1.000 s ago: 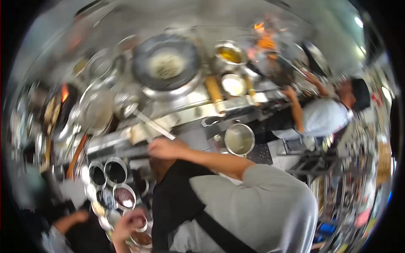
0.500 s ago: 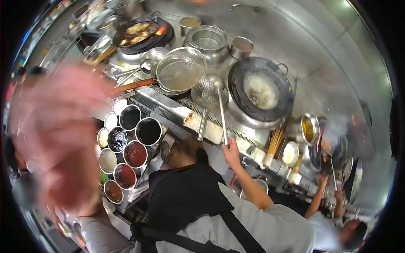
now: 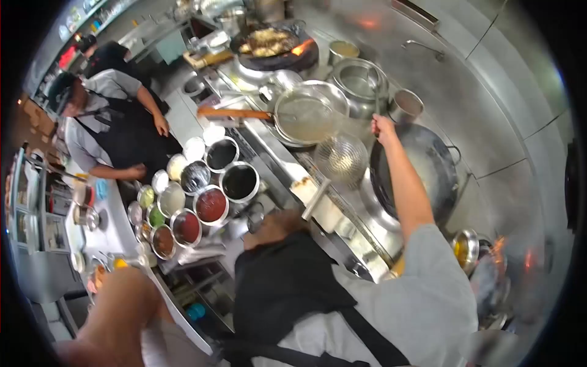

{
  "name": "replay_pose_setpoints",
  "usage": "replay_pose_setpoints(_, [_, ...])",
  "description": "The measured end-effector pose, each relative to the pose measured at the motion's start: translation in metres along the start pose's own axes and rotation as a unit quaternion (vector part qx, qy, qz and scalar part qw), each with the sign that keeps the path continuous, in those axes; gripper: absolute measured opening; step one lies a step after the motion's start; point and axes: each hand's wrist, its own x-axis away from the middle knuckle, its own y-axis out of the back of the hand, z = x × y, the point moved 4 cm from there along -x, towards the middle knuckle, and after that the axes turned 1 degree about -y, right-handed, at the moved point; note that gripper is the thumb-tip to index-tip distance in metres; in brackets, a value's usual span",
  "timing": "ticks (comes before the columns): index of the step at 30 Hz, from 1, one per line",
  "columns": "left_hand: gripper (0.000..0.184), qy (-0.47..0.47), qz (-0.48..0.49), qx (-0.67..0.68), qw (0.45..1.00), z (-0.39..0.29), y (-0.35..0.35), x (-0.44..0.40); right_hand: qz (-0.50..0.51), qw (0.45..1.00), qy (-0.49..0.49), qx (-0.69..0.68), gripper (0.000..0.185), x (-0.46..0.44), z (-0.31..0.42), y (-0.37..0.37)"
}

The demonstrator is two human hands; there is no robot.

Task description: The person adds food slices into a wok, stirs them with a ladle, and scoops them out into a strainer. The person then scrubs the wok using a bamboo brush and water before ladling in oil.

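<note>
My right hand (image 3: 384, 129) is closed around the handle of a ladle (image 3: 376, 98), whose head reaches into a metal pot (image 3: 386, 79) behind the wok. Beneath my right forearm sits a dark wok (image 3: 449, 177) on its burner, partly covered by the arm. A perforated skimmer (image 3: 341, 160) lies to the left of the wok, its handle pointing toward me. Beyond it, a mesh strainer (image 3: 312, 113) with a wooden handle rests over a pan. At the lower left my left hand (image 3: 76, 353) is blurred near the lens, its fingers hidden.
Several metal containers of sauces, including a red one (image 3: 211, 205) and a black one (image 3: 239, 182), stand at my left. Another wok (image 3: 268, 44) holds food beside a flame. A co-worker (image 3: 122, 122) in a dark apron stands past the sauces. A tap (image 3: 425, 48) is on the back wall.
My right hand has carried the ladle from the front edge up to the pot. My left hand has dropped toward the lower left. The view has shifted left, revealing co-workers.
</note>
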Motion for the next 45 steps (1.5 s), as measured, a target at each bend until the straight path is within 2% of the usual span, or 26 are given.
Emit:
replay_pose_setpoints(1, [0.066, -0.008, 0.002, -0.01, 1.0, -0.003, 0.0, 0.001, 0.171, 0.978, 0.081, -0.092, 0.019, -0.027, -0.017, 0.009])
replay_pose_setpoints(2, [0.066, -0.018, 0.0, -0.02, 1.0, -0.007, 0.002, 0.002, 0.155, 0.963, -0.028, -0.217, 0.015, -0.02, -0.012, 0.001])
replay_pose_setpoints(4, [0.066, -0.024, 0.004, -0.041, 0.999, -0.014, 0.006, 0.007, 0.19, 0.872, -0.072, -0.446, 0.03, -0.036, -0.014, 0.002])
replay_pose_setpoints(5, [0.067, -0.025, -0.005, -0.057, 0.998, -0.02, 0.004, 0.011, 0.221, 0.875, -0.063, -0.425, 0.03, -0.043, 0.007, -0.025])
replay_pose_setpoints(7, [0.067, -0.007, -0.033, -0.066, 0.997, -0.021, 0.001, 0.022, 0.266, 0.757, -0.154, -0.577, 0.027, -0.011, -0.011, 0.009])
replay_pose_setpoints(9, [0.068, -0.004, -0.012, -0.071, 0.997, -0.01, -0.002, 0.007, 0.061, 0.904, 0.096, -0.412, 0.027, 0.046, -0.086, 0.064])
replay_pose_setpoints(11, [0.069, -0.026, -0.02, -0.099, 0.995, -0.012, 0.012, 0.007, 0.357, 0.701, -0.069, -0.613, 0.028, 0.086, -0.005, 0.026])
replay_pose_setpoints(12, [0.07, -0.032, -0.028, -0.108, 0.993, -0.016, 0.013, 0.008, 0.403, 0.66, -0.134, -0.621, 0.027, 0.117, 0.008, 0.026])
replay_pose_setpoints(15, [0.071, -0.041, -0.052, -0.119, 0.991, -0.017, 0.014, 0.01, 0.357, 0.673, -0.106, -0.639, 0.027, 0.214, 0.014, 0.037])
replay_pose_setpoints(19, [0.074, -0.034, -0.012, -0.095, 0.995, -0.002, -0.016, 0.004, 0.249, 0.732, -0.084, -0.628, 0.022, 0.305, 0.005, 0.07])
replay_pose_setpoints(21, [0.075, 0.035, 0.089, -0.084, 0.992, 0.018, -0.048, 0.017, 0.209, 0.75, -0.102, -0.62, 0.018, 0.335, -0.002, 0.086])
replay_pose_setpoints(23, [0.046, 0.155, 0.309, 0.025, 0.938, 0.052, -0.085, 0.053, 0.121, 0.794, -0.147, -0.577, 0.006, 0.365, -0.009, 0.091])
replay_pose_setpoints(24, [0.046, 0.249, 0.367, 0.052, 0.895, 0.06, -0.093, 0.089, 0.152, 0.829, -0.158, -0.515, 0.009, 0.366, -0.028, 0.106])
replay_pose_setpoints(25, [0.043, 0.279, 0.385, 0.08, 0.876, 0.074, -0.099, 0.124, 0.099, 0.883, -0.148, -0.435, 0.01, 0.366, -0.041, 0.113])
replay_pose_setpoints(26, [0.038, 0.372, 0.417, 0.092, 0.824, 0.082, -0.093, 0.168, 0.077, 0.919, -0.113, -0.369, 0.012, 0.369, -0.059, 0.12])
replay_pose_setpoints(28, [0.032, 0.434, 0.472, 0.063, 0.765, 0.085, -0.056, 0.249, -0.032, 0.996, -0.027, -0.077, 0.006, 0.38, -0.093, 0.121])
replay_pose_setpoints(29, [0.032, 0.489, 0.484, 0.06, 0.724, 0.083, -0.03, 0.299, -0.133, 0.99, -0.028, 0.044, 0.017, 0.39, -0.107, 0.102])
replay_pose_setpoints(30, [0.032, 0.507, 0.465, 0.031, 0.725, 0.078, 0.0, 0.347, -0.165, 0.967, -0.014, 0.193, 0.045, 0.394, -0.126, 0.094])
replay_pose_setpoints(31, [0.034, 0.589, 0.431, -0.007, 0.684, 0.066, 0.031, 0.386, -0.171, 0.951, 0.06, 0.249, 0.057, 0.377, -0.159, 0.11])
replay_pose_setpoints(32, [0.033, 0.663, 0.378, -0.013, 0.646, 0.053, 0.063, 0.424, -0.173, 0.941, 0.115, 0.266, 0.054, 0.382, -0.17, 0.081])
replay_pose_setpoints(33, [0.032, 0.691, 0.31, -0.048, 0.652, 0.037, 0.09, 0.484, -0.188, 0.927, 0.171, 0.276, 0.052, 0.399, -0.179, 0.06])
replay_pose_setpoints(35, [0.028, 0.824, 0.148, -0.087, 0.539, -0.014, 0.136, 0.53, -0.157, 0.919, 0.213, 0.292, 0.047, 0.405, -0.197, 0.027])
replay_pose_setpoints(38, [0.029, 0.909, -0.171, -0.065, 0.376, -0.108, 0.199, 0.61, -0.092, 0.922, 0.222, 0.303, 0.04, 0.388, -0.228, -0.011])
replay_pose_setpoints(41, [0.04, 0.878, -0.409, -0.146, 0.199, -0.204, 0.265, 0.696, -0.035, 0.926, 0.194, 0.322, 0.033, 0.367, -0.26, -0.046])
replay_pose_setpoints(43, [0.047, 0.774, -0.584, -0.192, 0.152, -0.258, 0.288, 0.715, -0.007, 0.929, 0.162, 0.334, 0.029, 0.351, -0.279, -0.061])
replay_pose_setpoints(45, [0.054, 0.72, -0.663, -0.165, 0.123, -0.297, 0.303, 0.741, 0.01, 0.932, 0.125, 0.341, 0.026, 0.335, -0.297, -0.067])
